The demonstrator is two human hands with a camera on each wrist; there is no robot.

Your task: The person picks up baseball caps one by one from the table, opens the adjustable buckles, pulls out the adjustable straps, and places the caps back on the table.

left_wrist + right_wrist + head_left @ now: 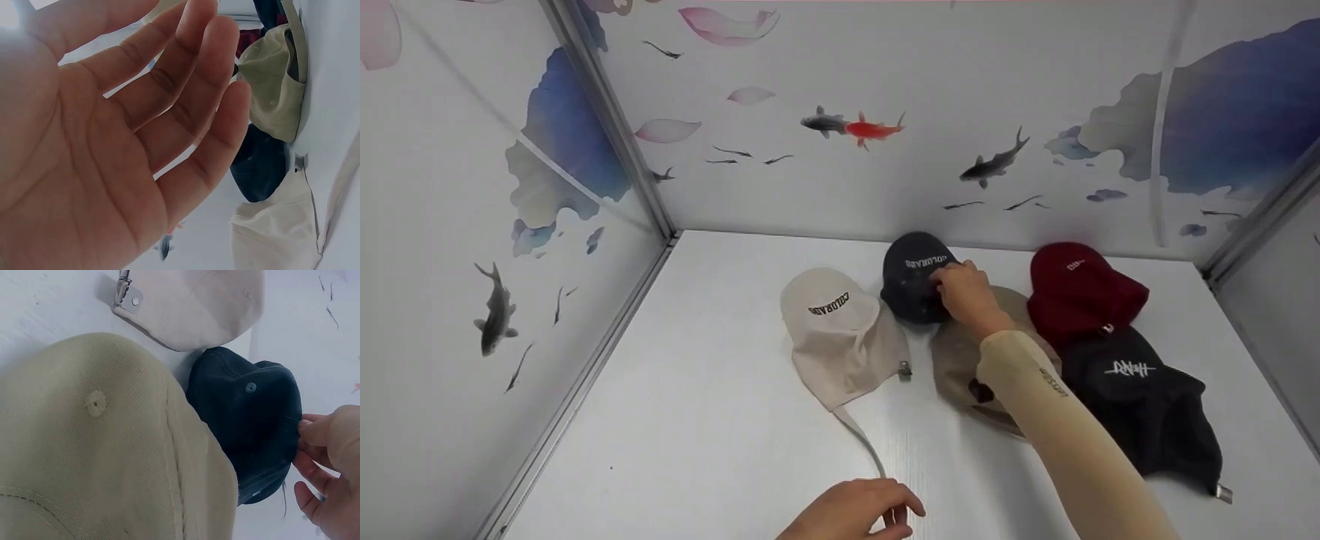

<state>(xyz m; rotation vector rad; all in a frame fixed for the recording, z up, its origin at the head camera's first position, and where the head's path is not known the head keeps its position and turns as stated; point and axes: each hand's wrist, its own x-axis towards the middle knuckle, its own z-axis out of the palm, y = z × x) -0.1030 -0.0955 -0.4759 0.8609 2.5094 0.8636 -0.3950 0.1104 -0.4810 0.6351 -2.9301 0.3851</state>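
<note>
At the back of the table, my right hand [969, 294] pinches a navy baseball cap [915, 274] with "COLORADO" lettering. The right wrist view shows the thumb and fingertips at the navy cap's [242, 416] edge. Below that forearm lies a khaki cap [960, 356], partly hidden by the sleeve. My left hand [859, 510] hovers near the table's front, its fingers loosely bent and holding nothing, as the palm [84, 157] in the left wrist view shows. A cream cap [840, 337], also lettered "COLORADO", lies left of the navy one, its strap [864, 439] trailing toward the left hand.
A dark red cap [1080, 292] lies at the back right, against a black cap [1140, 405] with white lettering and a metal buckle [1223, 493]. White panels printed with fish and petals wall in the white table [675, 390] at the back and sides.
</note>
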